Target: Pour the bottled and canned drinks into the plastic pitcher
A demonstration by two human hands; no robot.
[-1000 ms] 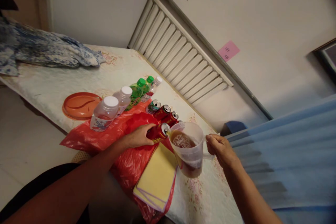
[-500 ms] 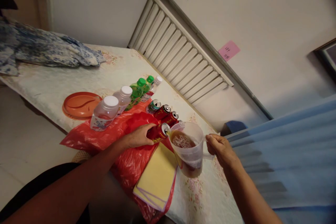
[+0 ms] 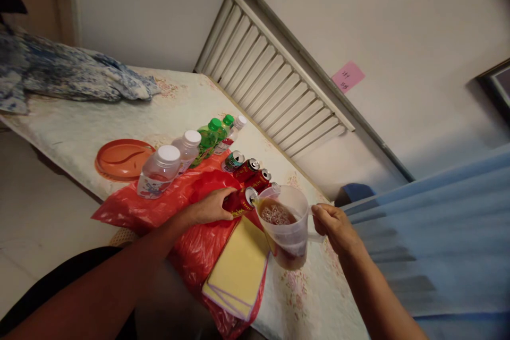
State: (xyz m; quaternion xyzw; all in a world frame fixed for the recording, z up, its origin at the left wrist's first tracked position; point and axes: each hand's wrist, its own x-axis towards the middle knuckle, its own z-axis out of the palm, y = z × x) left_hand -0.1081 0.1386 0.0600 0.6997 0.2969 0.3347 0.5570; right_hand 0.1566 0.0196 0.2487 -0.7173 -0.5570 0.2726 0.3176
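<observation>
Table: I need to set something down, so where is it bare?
Widest bare patch: between the patterned fabric, orange dish, bottles and radiator. A smaller one lies between the yellow cloth and the right forearm, this side of the pitcher. Crowded: the red bag and cans around the left hand.

Head-worn view, facing forward and down, tilted, table [image 3: 179, 111] close

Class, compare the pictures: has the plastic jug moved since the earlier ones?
No; judged against the yellow cloth, the jug shows no visible shift either way.
</observation>
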